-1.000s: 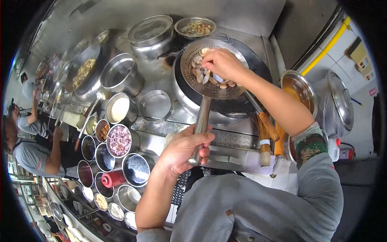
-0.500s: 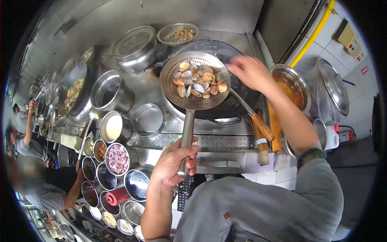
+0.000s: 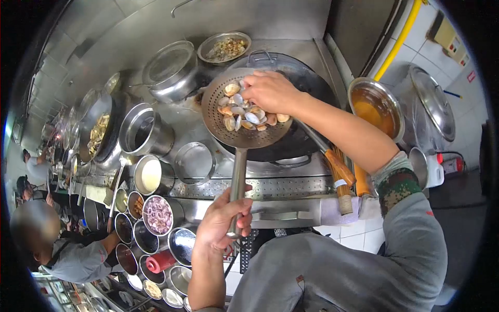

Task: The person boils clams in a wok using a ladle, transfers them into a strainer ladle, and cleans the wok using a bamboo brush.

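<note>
My left hand is wrapped round the metal handle of a perforated strainer. The strainer's round bowl is held over a large dark wok and carries a pile of clams in their shells. My right hand reaches into the far right part of the bowl, its fingers bent down among the clams. Its fingertips are partly hidden, so whether they grip a shell is not clear.
Left of the wok stand a lidded pot, a deep steel pot and containers, one with sliced onions. At right are a bamboo brush and a bowl of orange liquid. A co-worker stands at left.
My right hand was in the clams, drew back to the right of the strainer, and is now in the clams again. My left hand has kept hold of the handle.
</note>
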Available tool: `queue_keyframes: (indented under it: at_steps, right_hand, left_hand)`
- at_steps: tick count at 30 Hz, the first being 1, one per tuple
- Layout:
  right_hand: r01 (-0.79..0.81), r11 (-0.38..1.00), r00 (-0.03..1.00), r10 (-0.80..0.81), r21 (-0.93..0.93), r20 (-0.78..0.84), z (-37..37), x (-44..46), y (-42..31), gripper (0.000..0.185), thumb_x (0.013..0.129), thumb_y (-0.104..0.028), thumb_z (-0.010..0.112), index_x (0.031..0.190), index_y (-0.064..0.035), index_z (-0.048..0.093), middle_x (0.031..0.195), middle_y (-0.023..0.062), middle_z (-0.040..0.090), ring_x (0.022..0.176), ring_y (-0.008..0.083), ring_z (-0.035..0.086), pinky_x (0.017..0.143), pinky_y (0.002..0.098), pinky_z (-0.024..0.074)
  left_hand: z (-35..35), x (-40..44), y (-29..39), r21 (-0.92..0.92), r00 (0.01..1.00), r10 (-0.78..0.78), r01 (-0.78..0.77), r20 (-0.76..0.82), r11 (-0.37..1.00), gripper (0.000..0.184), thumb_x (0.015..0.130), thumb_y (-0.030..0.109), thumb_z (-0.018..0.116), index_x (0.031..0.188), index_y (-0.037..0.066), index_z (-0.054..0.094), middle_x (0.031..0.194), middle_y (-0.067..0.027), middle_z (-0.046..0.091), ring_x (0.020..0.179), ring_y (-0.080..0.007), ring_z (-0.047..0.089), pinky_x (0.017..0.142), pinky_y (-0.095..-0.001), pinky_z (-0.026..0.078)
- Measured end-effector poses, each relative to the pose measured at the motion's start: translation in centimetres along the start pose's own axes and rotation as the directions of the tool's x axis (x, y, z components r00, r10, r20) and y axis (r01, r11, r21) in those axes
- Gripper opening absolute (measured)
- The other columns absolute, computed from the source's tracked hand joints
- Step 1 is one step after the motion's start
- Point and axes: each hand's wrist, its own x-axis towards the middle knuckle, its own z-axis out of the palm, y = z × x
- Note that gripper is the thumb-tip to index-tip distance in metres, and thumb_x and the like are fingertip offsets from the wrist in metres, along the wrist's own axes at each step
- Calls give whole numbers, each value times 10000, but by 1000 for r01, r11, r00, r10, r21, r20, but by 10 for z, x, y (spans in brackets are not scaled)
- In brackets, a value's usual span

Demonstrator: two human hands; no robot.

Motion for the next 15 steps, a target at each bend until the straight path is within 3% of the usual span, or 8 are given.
queue_keyframes:
  at_steps: [1,4,7,9,12,13,14,15]
  right_hand:
    - [65,997,996,-67,-31,-64,2,2,2,99,835,-187,683,917,-187,740,947,20,638,1018,228,633,830,401,526]
    - [30,992,981,-6,121,-193,-1,23,9,91,869,-213,666,919,-201,741,904,36,633,937,242,653,793,411,535]
    - [-230,962,927,263,149,-266,-19,101,58,235,893,-294,672,1045,-118,704,1001,103,670,941,343,657,798,452,544]
    - [-368,927,838,364,70,-408,-24,136,109,406,923,-346,658,1197,-47,648,1101,157,687,968,340,677,826,442,552]
    - [-270,875,868,402,402,-291,-84,88,80,445,929,-370,646,1198,-16,645,1100,187,694,1019,357,671,871,467,540]
    - [-175,902,934,279,394,-223,-81,51,76,468,942,-388,628,1226,-17,638,1066,190,701,1016,326,681,887,440,536]
    - [-272,789,941,338,551,-19,-94,2,45,462,949,-402,623,1196,-12,647,1020,186,703,992,297,685,877,432,536]
    - [-258,824,962,269,505,52,-92,-45,37,439,952,-402,626,1154,-14,660,956,167,700,928,275,683,828,421,535]
  left_hand:
    - [0,-1,-1,8,1000,-6,6,-8,1000,460,881,51,645,1298,-28,468,744,-39,507,480,-102,486,390,-278,418]
    - [-5,-5,-3,-15,1000,-17,17,-10,1000,470,878,42,636,1305,-35,453,744,-36,509,488,-107,485,397,-273,426]
    - [-12,-5,-1,-62,999,-27,29,30,998,480,882,50,674,1297,-28,446,744,-40,523,512,-120,512,431,-300,466]
    - [-12,-7,3,-80,1000,-23,22,-4,997,480,880,50,673,1297,-30,450,744,-38,522,509,-116,503,428,-292,456]
    - [-25,-3,26,-89,999,41,-40,15,995,491,849,62,655,1293,-33,467,737,-26,507,501,-103,481,420,-271,430]
    - [-37,3,37,-78,997,70,-68,18,995,496,841,66,651,1292,-32,470,736,-24,504,501,-100,479,418,-267,426]
    - [-47,12,51,-66,994,103,-102,25,993,501,832,71,646,1291,-32,473,735,-21,501,500,-98,476,416,-264,422]
    - [-56,23,69,-17,990,137,-137,5,990,487,809,88,643,1259,-20,493,730,-3,497,501,-86,469,410,-252,410]
